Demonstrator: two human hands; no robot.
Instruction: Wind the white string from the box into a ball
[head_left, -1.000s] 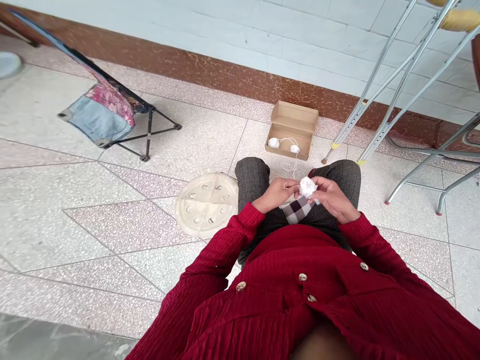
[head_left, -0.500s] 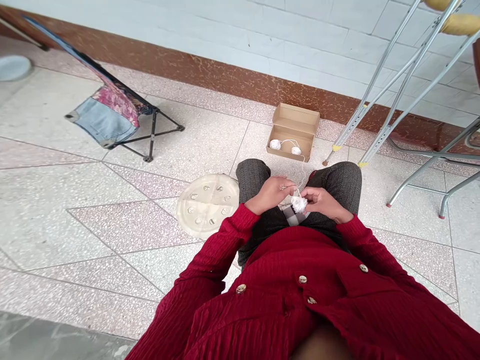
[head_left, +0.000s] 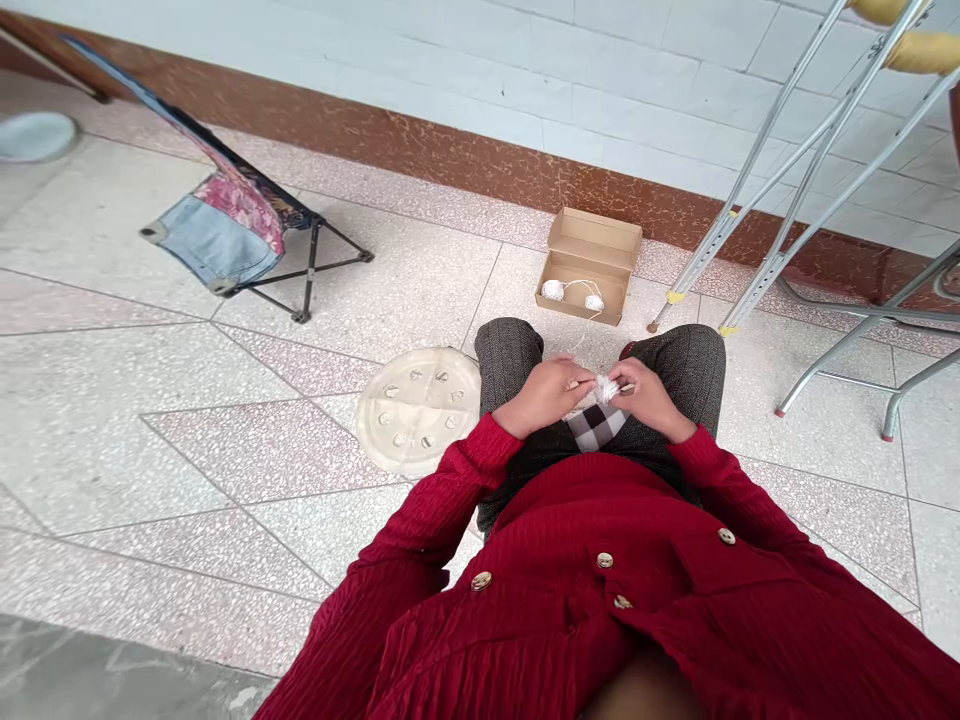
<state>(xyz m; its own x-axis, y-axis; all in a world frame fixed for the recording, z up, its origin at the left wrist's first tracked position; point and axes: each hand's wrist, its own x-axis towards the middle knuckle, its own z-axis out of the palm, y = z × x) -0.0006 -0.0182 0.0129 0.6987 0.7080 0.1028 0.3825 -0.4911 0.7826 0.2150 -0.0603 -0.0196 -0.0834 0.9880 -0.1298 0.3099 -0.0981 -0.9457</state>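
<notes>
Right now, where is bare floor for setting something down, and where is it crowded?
Bare floor lies between the folding chair and the cardboard box, and left of the round disc. Crowded spots: the lap, where the left hand and right hand hold white yarn, and around the crutches and metal legs.

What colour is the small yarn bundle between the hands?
The small yarn bundle is white; it shows best in the head view.

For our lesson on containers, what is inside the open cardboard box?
The cardboard box holds a larger white ball and a smaller white ball, a white strand looping between them. The balls hide the box bottom directly beneath.
</notes>
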